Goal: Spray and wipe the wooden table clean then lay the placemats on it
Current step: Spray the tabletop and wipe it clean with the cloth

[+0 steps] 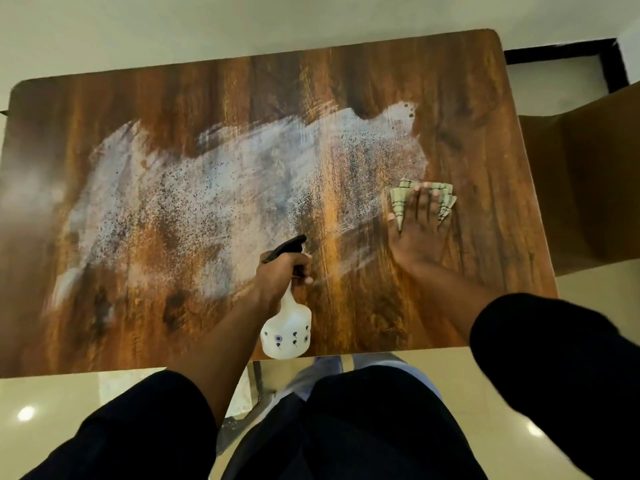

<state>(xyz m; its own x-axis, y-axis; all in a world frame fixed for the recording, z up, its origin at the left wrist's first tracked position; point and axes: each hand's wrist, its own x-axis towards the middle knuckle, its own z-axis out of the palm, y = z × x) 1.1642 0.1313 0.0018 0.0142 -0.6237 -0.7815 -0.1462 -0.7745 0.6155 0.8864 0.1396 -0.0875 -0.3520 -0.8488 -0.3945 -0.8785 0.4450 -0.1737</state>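
Observation:
The wooden table (173,91) fills the view, its middle covered by a broad wet, streaky sheen (214,181). My left hand (282,270) grips the neck of a white spray bottle (287,332) with a black trigger head, held over the near edge. My right hand (417,230) presses flat with straight fingers on a folded green checked cloth (401,202) at the right end of the wet patch. No placemats are in view.
A brown chair back or seat (588,174) stands against the table's right side. Glossy pale floor tiles (62,403) lie below the near edge, and a white wall runs behind the far edge. A dark skirting strip (561,51) shows at the top right.

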